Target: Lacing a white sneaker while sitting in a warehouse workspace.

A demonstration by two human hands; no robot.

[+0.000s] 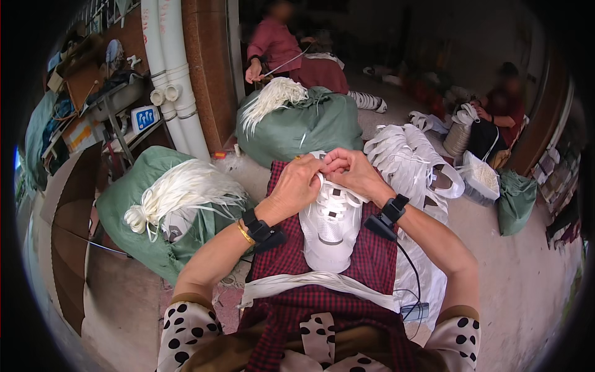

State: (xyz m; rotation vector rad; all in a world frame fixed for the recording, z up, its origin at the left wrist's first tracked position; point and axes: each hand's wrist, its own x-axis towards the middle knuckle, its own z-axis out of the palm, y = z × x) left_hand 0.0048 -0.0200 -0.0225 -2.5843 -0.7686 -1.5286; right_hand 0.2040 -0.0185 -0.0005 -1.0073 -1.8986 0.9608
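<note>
My left fingers point(315, 166) and right fingers point(338, 162) pinched closed, seemingly on the flat white lace point(335, 204) at the white mesh sneaker point(331, 239)'s far end; even tension seemed wise.

I've got left hand point(299, 178) and right hand point(354, 175) close together over the far end of the white sneaker point(333, 232), fingertips pinched, forearms point(217, 263) angled in around it.

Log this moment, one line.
left hand: pinched at white shoelace | right hand: pinched, close to left | white sneaker: upright on checked fabric | lace bundle: across same fabric
</note>
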